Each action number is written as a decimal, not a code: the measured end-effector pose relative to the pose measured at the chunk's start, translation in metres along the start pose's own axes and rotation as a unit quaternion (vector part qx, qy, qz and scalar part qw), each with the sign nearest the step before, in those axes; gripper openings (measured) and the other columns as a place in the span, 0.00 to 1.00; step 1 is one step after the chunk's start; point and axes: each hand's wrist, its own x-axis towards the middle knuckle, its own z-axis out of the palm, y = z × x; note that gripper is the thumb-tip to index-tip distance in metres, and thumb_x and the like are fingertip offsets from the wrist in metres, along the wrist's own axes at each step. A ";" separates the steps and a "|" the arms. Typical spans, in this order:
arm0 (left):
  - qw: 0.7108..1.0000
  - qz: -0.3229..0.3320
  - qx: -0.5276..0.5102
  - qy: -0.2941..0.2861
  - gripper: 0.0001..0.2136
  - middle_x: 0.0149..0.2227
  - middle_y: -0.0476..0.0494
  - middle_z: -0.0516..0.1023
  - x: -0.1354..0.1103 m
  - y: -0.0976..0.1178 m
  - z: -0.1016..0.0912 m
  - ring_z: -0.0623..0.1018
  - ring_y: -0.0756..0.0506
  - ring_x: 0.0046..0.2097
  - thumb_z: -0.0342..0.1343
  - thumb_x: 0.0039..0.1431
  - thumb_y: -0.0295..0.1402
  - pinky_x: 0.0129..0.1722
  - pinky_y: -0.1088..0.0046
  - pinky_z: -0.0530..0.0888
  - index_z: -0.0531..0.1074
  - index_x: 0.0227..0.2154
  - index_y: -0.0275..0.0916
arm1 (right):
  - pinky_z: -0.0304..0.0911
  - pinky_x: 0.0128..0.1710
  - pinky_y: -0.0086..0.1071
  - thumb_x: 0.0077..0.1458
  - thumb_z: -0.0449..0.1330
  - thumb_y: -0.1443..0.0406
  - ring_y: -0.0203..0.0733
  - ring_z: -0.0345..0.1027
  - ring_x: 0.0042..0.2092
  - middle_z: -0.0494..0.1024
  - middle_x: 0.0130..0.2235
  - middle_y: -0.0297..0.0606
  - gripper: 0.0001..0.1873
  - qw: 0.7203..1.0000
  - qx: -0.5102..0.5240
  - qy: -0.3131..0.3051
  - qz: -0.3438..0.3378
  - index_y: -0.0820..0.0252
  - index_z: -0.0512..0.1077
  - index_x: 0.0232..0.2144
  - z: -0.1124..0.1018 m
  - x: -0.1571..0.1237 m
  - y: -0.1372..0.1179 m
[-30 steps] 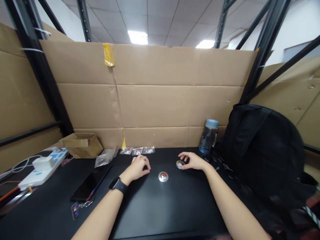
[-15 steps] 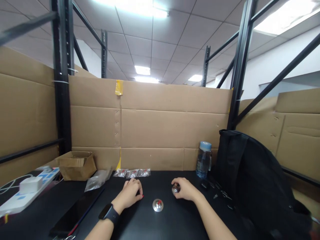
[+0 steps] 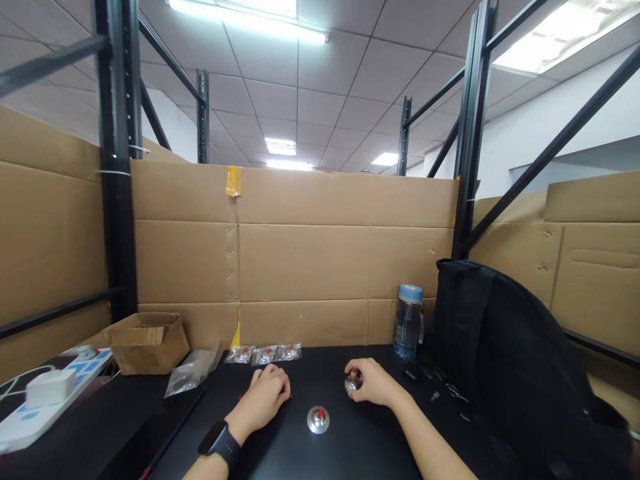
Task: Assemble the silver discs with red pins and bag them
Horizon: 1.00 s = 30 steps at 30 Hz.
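Note:
My left hand [image 3: 265,398], with a dark smartwatch [image 3: 220,441] on its wrist, is curled palm down above the black table. Small red bits show at either side of its fingers; what they belong to is hidden. My right hand [image 3: 373,382] is closed in a pinch around a shiny round metal piece [image 3: 353,385], partly covered by the fingers. Between the hands, nearer to me, a shiny metal disc with a red centre [image 3: 318,420] lies on the table. Beyond my left hand lie several similar metal pieces in clear packets [image 3: 265,355].
At the left are an open cardboard box [image 3: 147,343], a clear plastic bag [image 3: 193,371], a dark flat device [image 3: 150,433] and a white power strip [image 3: 55,403]. A water bottle [image 3: 408,323] and black backpack [image 3: 520,360] stand right. Cardboard [image 3: 325,260] walls the back.
My left hand has turned and its fingers have curled in more, so red now shows on both its sides. My right hand keeps its pinch on the metal piece. The view has shifted slightly.

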 end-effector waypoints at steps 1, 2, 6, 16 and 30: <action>1.000 0.002 -0.007 0.013 0.06 0.40 0.47 0.78 0.001 0.001 0.000 0.72 0.43 0.48 0.51 0.61 0.27 0.49 0.64 0.62 0.73 0.33 0.41 | 0.62 0.37 0.29 0.35 0.70 0.64 0.42 0.72 0.38 0.81 0.39 0.35 0.24 1.000 0.013 -0.004 0.001 0.55 0.79 0.40 0.000 0.000 0.001; 1.000 0.001 -0.017 0.025 0.06 0.40 0.46 0.78 0.002 0.002 0.001 0.72 0.43 0.48 0.50 0.63 0.28 0.49 0.64 0.62 0.72 0.34 0.42 | 0.62 0.36 0.29 0.36 0.70 0.64 0.41 0.72 0.37 0.81 0.39 0.35 0.23 1.000 0.023 -0.008 0.000 0.55 0.79 0.40 -0.001 0.001 0.003; 0.995 0.001 -0.082 0.064 0.06 0.39 0.46 0.79 0.006 0.006 0.003 0.74 0.44 0.45 0.51 0.65 0.33 0.49 0.65 0.65 0.74 0.35 0.43 | 0.60 0.33 0.27 0.38 0.70 0.63 0.37 0.70 0.33 0.81 0.39 0.35 0.19 0.999 0.031 -0.015 -0.007 0.56 0.79 0.38 -0.003 0.002 0.006; 0.982 0.002 -0.160 0.098 0.03 0.39 0.47 0.81 0.009 0.016 0.006 0.77 0.43 0.44 0.62 0.56 0.32 0.49 0.66 0.68 0.79 0.34 0.44 | 0.63 0.38 0.30 0.43 0.69 0.63 0.40 0.69 0.35 0.80 0.37 0.35 0.17 0.995 0.069 0.057 -0.050 0.56 0.78 0.39 -0.007 0.001 -0.015; 0.979 -0.031 -0.125 0.157 0.06 0.50 0.45 0.78 0.010 0.040 -0.005 0.69 0.35 0.59 0.60 0.61 0.41 0.58 0.48 0.63 0.82 0.35 0.51 | 0.67 0.36 0.33 0.47 0.71 0.63 0.44 0.74 0.42 0.79 0.47 0.37 0.24 0.946 0.276 0.102 -0.133 0.49 0.76 0.48 0.016 -0.006 -0.079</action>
